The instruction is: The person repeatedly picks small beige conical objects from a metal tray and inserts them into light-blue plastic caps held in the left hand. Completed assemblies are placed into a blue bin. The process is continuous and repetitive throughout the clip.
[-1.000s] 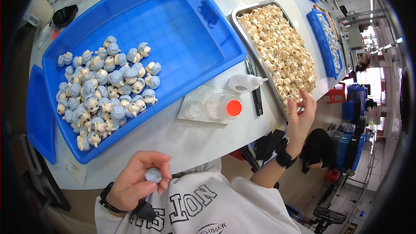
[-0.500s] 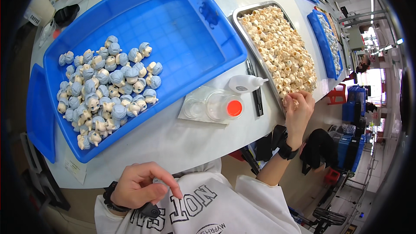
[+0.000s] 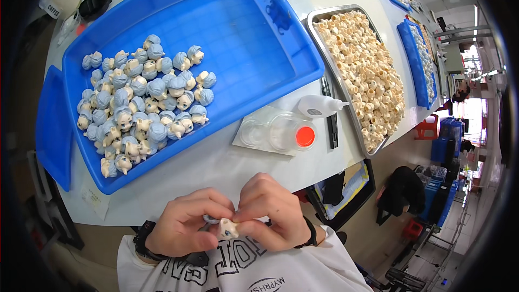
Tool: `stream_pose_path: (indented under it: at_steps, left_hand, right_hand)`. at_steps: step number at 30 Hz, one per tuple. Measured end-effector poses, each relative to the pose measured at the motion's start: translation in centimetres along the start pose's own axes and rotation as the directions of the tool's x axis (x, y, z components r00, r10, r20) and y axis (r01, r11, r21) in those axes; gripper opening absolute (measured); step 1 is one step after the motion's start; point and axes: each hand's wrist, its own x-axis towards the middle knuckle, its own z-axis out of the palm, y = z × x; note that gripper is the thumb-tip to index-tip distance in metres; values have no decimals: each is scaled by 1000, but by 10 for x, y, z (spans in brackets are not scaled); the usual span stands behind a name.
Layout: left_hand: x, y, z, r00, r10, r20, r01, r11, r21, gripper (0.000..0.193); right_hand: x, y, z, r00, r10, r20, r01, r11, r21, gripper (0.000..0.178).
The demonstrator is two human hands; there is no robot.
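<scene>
Both hands meet low in front of my shirt. A small cream doll face piece (image 3: 227, 229) with a painted eye is pinched in my right hand (image 3: 274, 213). My left hand (image 3: 184, 226) is closed around a small blue-grey piece (image 3: 211, 219), which looks like doll hair and is mostly covered by the fingers. The two pieces are close together; whether they touch I cannot tell. Left of centre, a large blue tray (image 3: 259, 84) bears a pile of doll heads (image 3: 143, 103) with blue-grey hair. At the right, a metal tray (image 3: 334, 78) is heaped with hollow cream face pieces (image 3: 367, 70).
Between the trays stand clear containers (image 3: 275, 132), one with a red-orange top, a white squeeze bottle (image 3: 320, 106) and a dark slim tool (image 3: 332, 124). An open black drawer or bin (image 3: 354, 203) sits below the table edge. Farther blue trays (image 3: 413, 65) line the right.
My right hand has come from the metal tray to my left hand, bringing a cream face piece. The left hand has risen slightly, and the view has shifted a little.
</scene>
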Motion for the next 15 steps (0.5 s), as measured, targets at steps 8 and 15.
stream_pose_path:
  at_steps: [8, 15]
  left_hand:
    - [-1, -6, -9, 996, -93, 2, 93, 995, 20, 25]
    - [5, -5, -5, 992, -112, 49, 111, 993, 36, 25]
  right_hand:
    - [0, -8, -5, 998, -56, -20, 49, 960, -277, 29]
    - [-3, -18, -4, 987, -111, 112, 150, 886, -438, 36]
